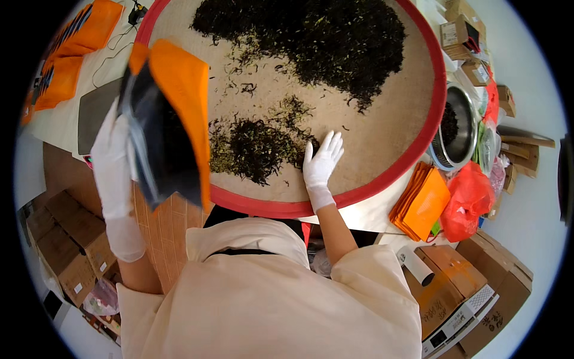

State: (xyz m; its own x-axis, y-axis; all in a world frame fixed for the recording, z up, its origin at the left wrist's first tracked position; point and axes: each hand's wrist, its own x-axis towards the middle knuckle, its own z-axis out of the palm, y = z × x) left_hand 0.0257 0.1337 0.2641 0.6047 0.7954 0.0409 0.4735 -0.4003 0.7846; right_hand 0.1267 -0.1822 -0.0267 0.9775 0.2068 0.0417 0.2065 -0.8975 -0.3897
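Note:
My gloved left hand (111,146) grips a bag (182,84) with orange and dark, see-through faces by its side. It holds the bag up over the left rim of a large round tray (394,137) with a red edge. The bag's mouth gapes, and its inside looks dark. My gloved right hand (323,163) lies with fingers stretched on the tray's near part, its fingertips beside a small heap of dark dried leaves (256,146), which look like loose tea. A much bigger heap (335,45) covers the far side. Greenish bits are scattered between the two.
Folded orange bags (421,200) are stacked right of the tray, near a red plastic bag (469,194) and a metal bowl (457,140) of dark leaves. A flat grey device (95,116) and more orange bags (63,78) sit left. Cardboard boxes (72,245) stand below.

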